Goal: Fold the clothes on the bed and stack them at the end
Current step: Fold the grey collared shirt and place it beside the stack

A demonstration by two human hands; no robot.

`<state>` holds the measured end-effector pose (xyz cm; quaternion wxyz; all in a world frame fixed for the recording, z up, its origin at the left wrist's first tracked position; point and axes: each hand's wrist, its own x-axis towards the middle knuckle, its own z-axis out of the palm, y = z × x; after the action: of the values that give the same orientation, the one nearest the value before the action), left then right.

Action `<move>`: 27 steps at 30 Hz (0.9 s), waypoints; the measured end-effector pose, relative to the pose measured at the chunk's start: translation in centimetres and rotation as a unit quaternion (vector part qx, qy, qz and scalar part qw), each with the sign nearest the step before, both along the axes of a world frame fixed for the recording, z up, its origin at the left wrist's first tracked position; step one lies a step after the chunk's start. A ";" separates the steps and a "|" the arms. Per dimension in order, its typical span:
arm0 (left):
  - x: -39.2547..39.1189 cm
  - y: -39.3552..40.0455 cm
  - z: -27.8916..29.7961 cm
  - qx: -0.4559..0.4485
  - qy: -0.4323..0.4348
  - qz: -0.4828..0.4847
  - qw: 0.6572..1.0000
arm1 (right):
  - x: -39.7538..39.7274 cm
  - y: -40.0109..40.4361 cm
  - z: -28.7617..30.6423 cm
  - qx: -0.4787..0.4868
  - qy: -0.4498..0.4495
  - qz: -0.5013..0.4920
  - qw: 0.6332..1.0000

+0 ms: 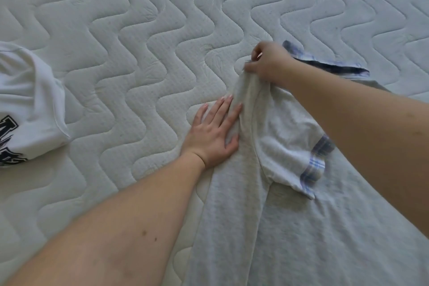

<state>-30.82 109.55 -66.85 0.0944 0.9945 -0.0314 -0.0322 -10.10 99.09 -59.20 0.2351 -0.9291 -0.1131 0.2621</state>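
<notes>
Pale heather-grey cotton T-shirt (290, 227) with blue-and-white plaid sleeve trim; white folded garment (30, 104) with black block lettering; off-white quilted mattress (139, 42), wavy stitching.

matt grey cloth T-shirt (290, 227), quilted mattress (139, 42)

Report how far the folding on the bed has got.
Done: nothing clearly; no stack shows. The white printed shirt at the mattress's left edge looks bunched, and it's unclear whether it is folded. In hand: the left hand presses flat on the grey T-shirt while the right hand pinches its raised edge. Left: finish this fold, then stack.
</notes>
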 end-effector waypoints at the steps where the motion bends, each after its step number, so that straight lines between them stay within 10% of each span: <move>1: 0.0 0.0 0.0 -0.003 -0.001 0.001 1.000 | 0.3 -0.3 -0.1 0.014 0.020 -0.012 1.000; 17: 0.1 0.1 -0.4 -0.006 -0.009 0.002 1.000 | -2.5 -1.4 -0.8 0.229 -0.076 -0.145 0.960; 27: 0.1 0.1 0.0 -0.008 -0.002 0.005 1.000 | -4.4 -6.9 -0.2 -0.159 -0.063 0.043 0.984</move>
<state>-30.68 109.62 -66.87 0.1022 0.9940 -0.0268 -0.0291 -14.54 92.24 -59.44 0.0653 -0.9635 -0.1244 0.2277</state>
